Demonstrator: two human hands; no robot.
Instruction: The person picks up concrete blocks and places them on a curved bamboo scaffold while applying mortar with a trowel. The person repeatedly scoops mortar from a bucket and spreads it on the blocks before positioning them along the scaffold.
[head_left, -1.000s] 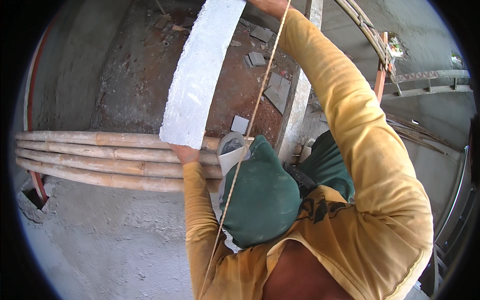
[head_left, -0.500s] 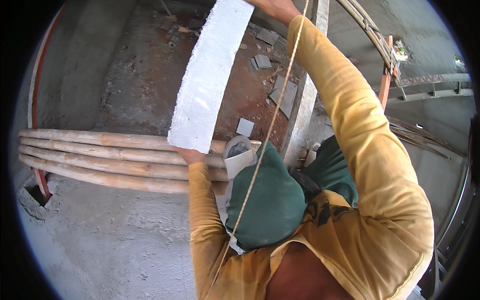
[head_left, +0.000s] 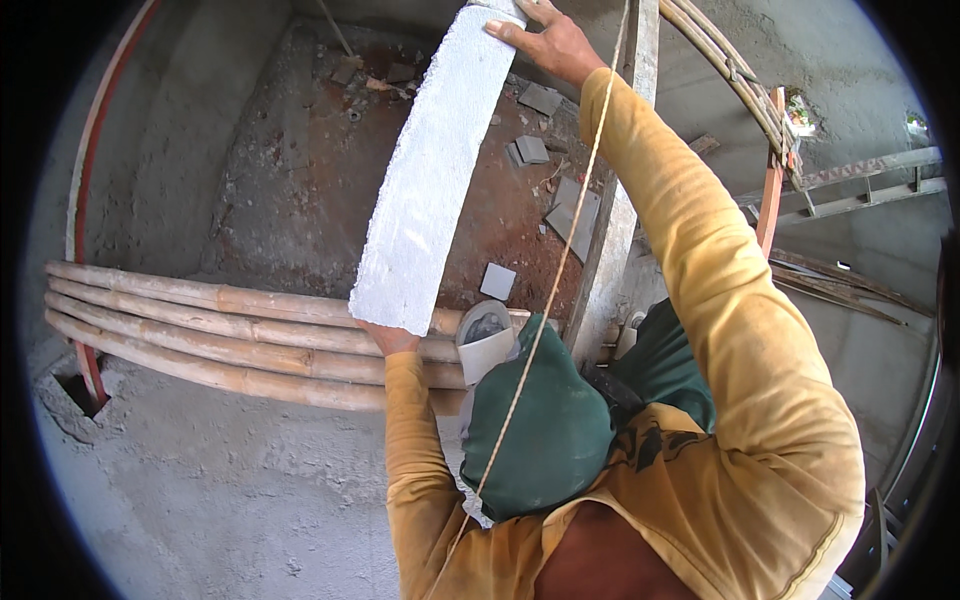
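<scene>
A long white lightweight building block [head_left: 428, 180], rough along its left edge, slants across the upper middle above the bamboo poles and reddish floor. My right hand [head_left: 550, 42] grips its far end, with the thumb on the upper face. At the near end my left hand [head_left: 394, 337] supports it from beneath; most of those fingers are hidden under the block. A thin rope [head_left: 553, 285] runs diagonally between me and the block, in front of my body.
Bamboo poles [head_left: 225, 297] lie side by side at left, a round container [head_left: 484, 335] with grey material at their right end. A grey beam [head_left: 606, 255] stands beyond my knees. Broken tiles [head_left: 540, 98] litter the reddish floor. At right are a red post [head_left: 770, 190] and a ladder [head_left: 860, 175].
The block and both hands sit slightly lower and farther right in the picture; the surroundings have shifted a little too. More of my right hand shows, its thumb across the block's far end.
</scene>
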